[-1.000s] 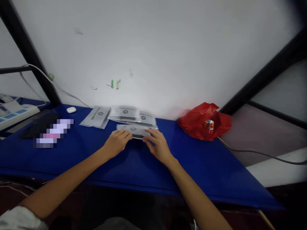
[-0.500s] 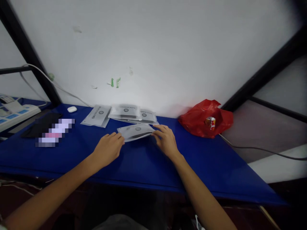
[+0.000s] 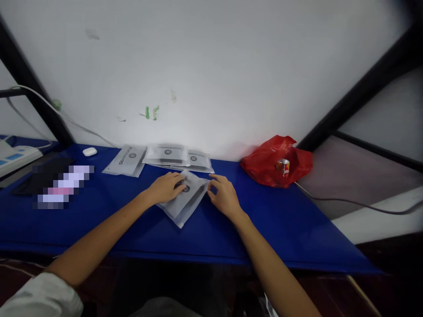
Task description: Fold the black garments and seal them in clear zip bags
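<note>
Far to the left of the pouch stack [image 3: 165, 155], a power strip [image 3: 20, 159] lies on the blue table [image 3: 109, 215], with a dark flat item [image 3: 42, 176] in front of it, partly masked by pixels. Nearer the stack, still on its left, come a small white case [image 3: 90, 151] and a lone pouch [image 3: 124, 162], angled just beside it. The stack itself backs against the wall [image 3: 211, 79], probably so the table's front side can serve for handling

In front of the stack lies the near pouch [image 3: 185, 208], turned diagonally, its zip edge facing front right. The left hand [image 3: 164, 188] lies over its left part, seemingly steadying it; I cannot tell whether that grip pinches the plastic. The right hand [image 3: 225, 196], to the front right of the stack, has its grip apparently closed on the pouch's right corner, perhaps to keep the zip edge taut. Well to the stack's right slumps a red bag [image 3: 267, 167], with a shiny wrapper [image 3: 283, 167] showing at its opening
</note>
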`<state>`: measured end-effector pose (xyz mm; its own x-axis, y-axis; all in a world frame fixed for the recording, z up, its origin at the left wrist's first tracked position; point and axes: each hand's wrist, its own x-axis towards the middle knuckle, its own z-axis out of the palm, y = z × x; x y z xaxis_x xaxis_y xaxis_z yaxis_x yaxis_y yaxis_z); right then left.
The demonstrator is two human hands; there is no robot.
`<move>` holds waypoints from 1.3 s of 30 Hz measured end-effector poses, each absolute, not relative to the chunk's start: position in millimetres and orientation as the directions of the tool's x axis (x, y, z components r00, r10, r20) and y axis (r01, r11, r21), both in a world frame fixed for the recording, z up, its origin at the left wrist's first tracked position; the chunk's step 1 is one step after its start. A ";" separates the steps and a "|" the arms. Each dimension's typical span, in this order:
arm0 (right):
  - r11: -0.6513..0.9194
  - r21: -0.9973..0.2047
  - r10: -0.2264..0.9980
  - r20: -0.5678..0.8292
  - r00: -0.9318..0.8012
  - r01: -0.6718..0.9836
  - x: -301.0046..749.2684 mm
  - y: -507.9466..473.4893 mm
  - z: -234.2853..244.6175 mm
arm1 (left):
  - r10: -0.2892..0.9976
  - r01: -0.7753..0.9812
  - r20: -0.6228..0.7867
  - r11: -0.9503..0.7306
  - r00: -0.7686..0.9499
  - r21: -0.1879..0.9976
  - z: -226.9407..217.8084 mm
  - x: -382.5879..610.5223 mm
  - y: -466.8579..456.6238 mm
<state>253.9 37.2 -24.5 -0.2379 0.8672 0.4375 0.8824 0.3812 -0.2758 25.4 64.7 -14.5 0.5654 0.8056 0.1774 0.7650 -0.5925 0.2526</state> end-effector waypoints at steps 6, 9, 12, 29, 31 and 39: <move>0.393 -0.344 0.882 0.404 -0.244 0.853 252.7 34.7 -21.1 | 0.821 0.803 0.240 -0.564 0.518 0.193 -17.3 24.9 54.6; 0.407 -0.375 0.877 0.415 -0.241 0.833 253.5 34.5 -22.5 | 0.830 0.821 0.264 -0.542 0.491 0.177 -16.7 24.2 51.9; 0.443 -0.412 0.867 0.423 -0.263 0.797 254.1 34.7 -24.9 | 0.860 0.861 0.254 -0.487 0.443 0.147 -13.5 24.8 48.8; 0.435 -0.541 0.891 0.371 -0.261 0.720 248.9 35.3 -30.4 | 0.932 0.924 0.175 -0.346 0.318 0.165 -18.0 25.0 48.0; 0.374 -0.547 0.917 0.340 -0.209 0.749 248.1 36.0 -30.5 | 0.936 0.930 0.169 -0.335 0.309 0.152 -17.8 25.0 47.7; 0.278 -0.626 0.959 0.227 -0.172 0.728 244.0 34.0 -20.9 | 0.956 0.957 0.151 -0.267 0.249 0.110 -17.2 25.0 47.2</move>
